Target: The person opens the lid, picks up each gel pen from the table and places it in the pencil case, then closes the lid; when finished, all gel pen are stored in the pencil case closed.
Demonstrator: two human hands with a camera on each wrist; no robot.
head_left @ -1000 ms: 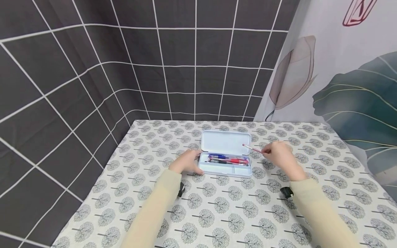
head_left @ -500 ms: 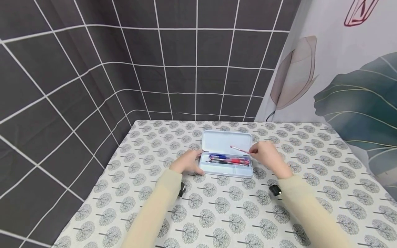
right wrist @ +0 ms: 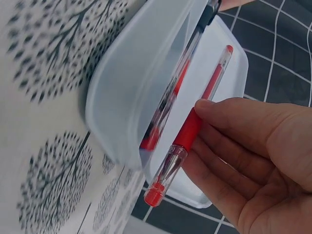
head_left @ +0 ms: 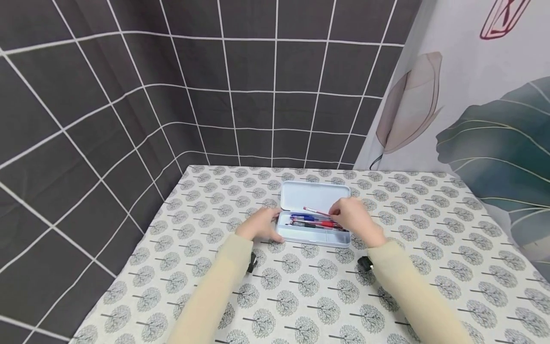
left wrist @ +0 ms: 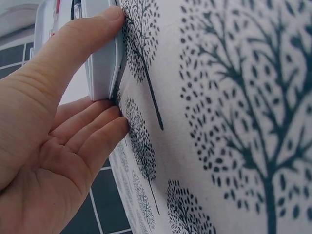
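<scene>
A pale blue pencil case (head_left: 302, 235) stands on the table with its lid (head_left: 311, 193) tipped back. Several blue, black and red pens (head_left: 307, 218) lie in its long rear compartment. My left hand (head_left: 259, 224) holds the case at its left end, thumb (left wrist: 100, 24) along the front side and fingers (left wrist: 95, 124) against the end. Thumb and fingers of my right hand (head_left: 354, 217) pinch a red gel pen (right wrist: 189, 127) by its red grip, capped and tilted. In the head view this pen crosses above the rear compartment, close over the other pens.
A white cloth (head_left: 283, 303) printed with grey trees covers the table. Behind and to the left hangs a dark curtain (head_left: 253, 110) with white grid lines. A pale curtain (head_left: 412, 129) with leaf shapes hangs at the right. The case's front tray has a divider.
My right hand has moved left with the red gel pen, from right of the case to over its right part, and lower. The left hand stays at the case's left end.
</scene>
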